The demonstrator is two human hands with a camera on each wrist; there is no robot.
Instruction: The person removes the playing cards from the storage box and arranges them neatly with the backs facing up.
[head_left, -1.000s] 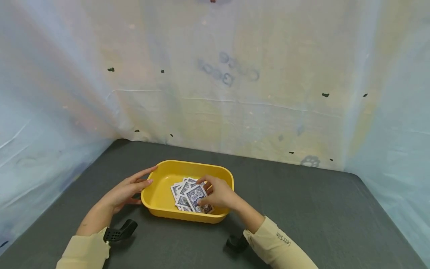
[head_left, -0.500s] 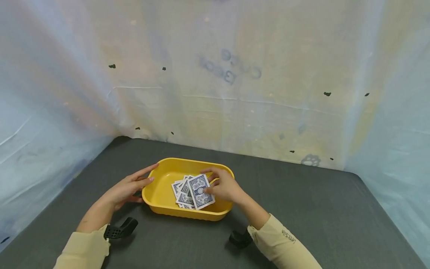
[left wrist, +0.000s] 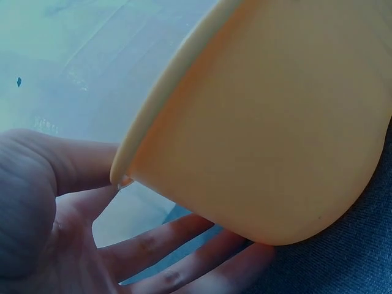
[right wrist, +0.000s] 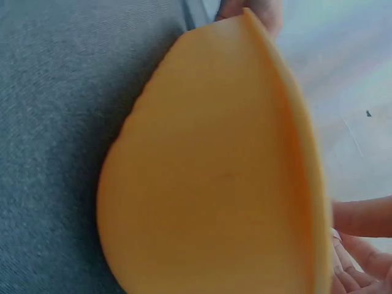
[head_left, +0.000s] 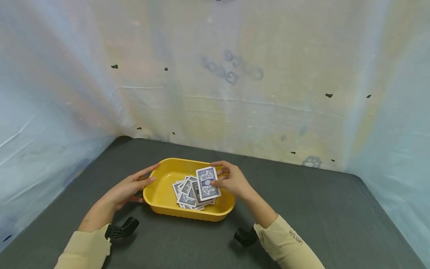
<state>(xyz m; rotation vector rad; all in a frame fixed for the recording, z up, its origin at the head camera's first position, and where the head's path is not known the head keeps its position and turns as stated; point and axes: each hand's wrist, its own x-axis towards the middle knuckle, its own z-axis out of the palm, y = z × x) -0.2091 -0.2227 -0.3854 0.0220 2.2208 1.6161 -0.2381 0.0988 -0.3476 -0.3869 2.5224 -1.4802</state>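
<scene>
In the yellow tub [head_left: 158, 196] | my right hand [head_left: 233, 182] pinches one card [head_left: 208, 183], lifted at 3 o'clock | left hand [head_left: 125, 189] flat, steadying at 9 | pile [head_left: 186, 195] left.

Yellow tub, blue-backed cards

The tub [head_left: 158, 194] is plain yellow; the cards [head_left: 188, 192] show blue ornate backs with white borders. The table [head_left: 319, 209] is dark grey, the sleeves [head_left: 289, 244] pale beige.

Dark grey table [head_left: 302, 209], yellow tub [head_left: 158, 194] standing on it near the front, left of centre
</scene>
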